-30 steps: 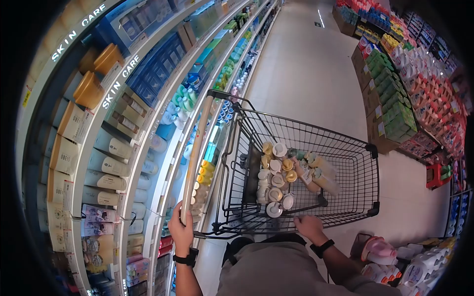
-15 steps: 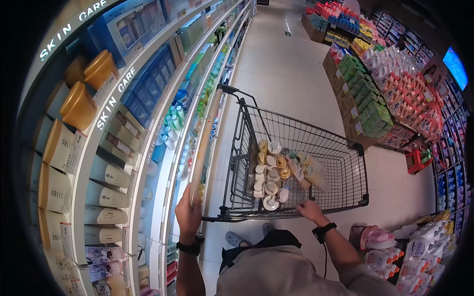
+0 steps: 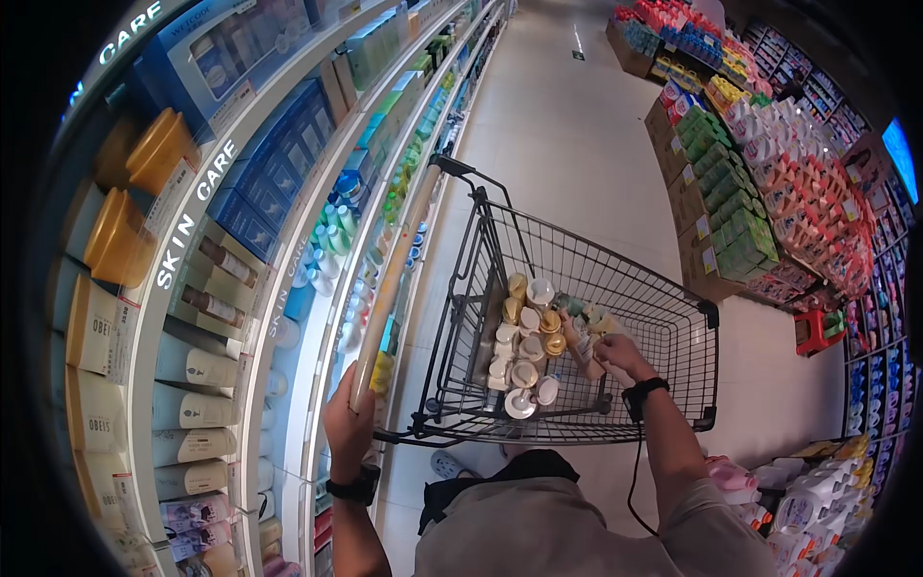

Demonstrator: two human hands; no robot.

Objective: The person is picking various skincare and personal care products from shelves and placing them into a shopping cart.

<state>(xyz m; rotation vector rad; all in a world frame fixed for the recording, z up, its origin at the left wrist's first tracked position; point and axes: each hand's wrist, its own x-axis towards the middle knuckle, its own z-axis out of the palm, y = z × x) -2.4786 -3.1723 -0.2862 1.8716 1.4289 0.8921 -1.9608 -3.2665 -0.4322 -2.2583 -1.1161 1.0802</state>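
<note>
My left hand (image 3: 348, 420) is wrapped round the near end of the pale handle (image 3: 389, 298) of a black wire shopping cart (image 3: 567, 438). Over the cart basket, my right hand (image 3: 622, 356) has its fingers curled at the packaged items (image 3: 586, 351); whether it grips one of them is hidden. Beside these, several white-lidded containers (image 3: 524, 373) and some gold-lidded ones (image 3: 553, 332) lie grouped in the cart.
Shelves of skin care products (image 3: 197, 370) run along the left. Stacked green packs (image 3: 735, 207) and pink bottles (image 3: 803, 202) line the aisle's right side. A red stool (image 3: 817, 332) stands beyond the cart, with white bottles (image 3: 803, 510) at the lower right.
My right hand has moved from the cart's near rim up and over the basket to the packaged items. My left hand stays on the handle. The view has shifted slightly.
</note>
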